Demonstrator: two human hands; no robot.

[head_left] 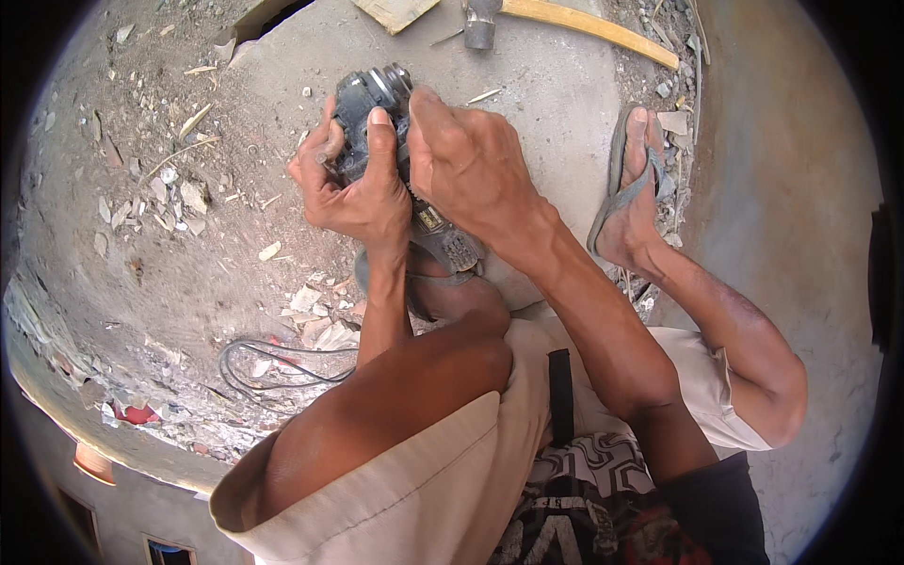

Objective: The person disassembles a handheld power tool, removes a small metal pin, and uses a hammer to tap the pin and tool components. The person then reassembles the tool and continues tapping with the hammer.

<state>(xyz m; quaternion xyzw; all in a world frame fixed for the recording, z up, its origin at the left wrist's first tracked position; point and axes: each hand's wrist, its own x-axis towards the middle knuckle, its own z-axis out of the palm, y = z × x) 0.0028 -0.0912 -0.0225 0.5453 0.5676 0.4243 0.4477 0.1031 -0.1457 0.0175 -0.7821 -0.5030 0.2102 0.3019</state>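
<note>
A dark power drill (356,100) with a ringed metal chuck (388,83) is held up in front of me, its chuck toward the top of the view. My left hand (353,184) is closed around its body, with the thumb laid along the near side. My right hand (466,155) is curled closed against the drill's right side, just below the chuck. Its fingertips are turned away, so what they grip is hidden. Below my hands, the drill's lower housing (433,221) shows partly behind my right wrist.
A hammer (584,28) with a wooden handle lies on the concrete slab (537,80), near a nail (446,38) and a wood piece (400,9). Rubble (179,193) covers the ground at left. A grey cable (247,350) loops beside my left leg. My sandalled foot (633,184) rests at right.
</note>
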